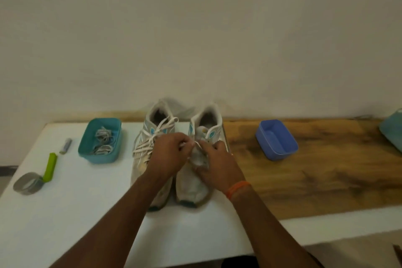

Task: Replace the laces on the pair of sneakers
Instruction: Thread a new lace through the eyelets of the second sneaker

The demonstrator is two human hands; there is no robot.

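Observation:
Two worn white sneakers with blue marks stand side by side, toes toward me. The left sneaker carries a white lace, loosely threaded and trailing over its side. Over the right sneaker both my hands meet at the eyelets. My left hand pinches a white lace there. My right hand grips the shoe's tongue area and the same lace; its fingers hide the eyelets. An orange band sits on my right wrist.
A teal tub with several grey laces stands left of the shoes. A blue tub stands on the wooden board at right. A marker, green tool and grey tape roll lie far left.

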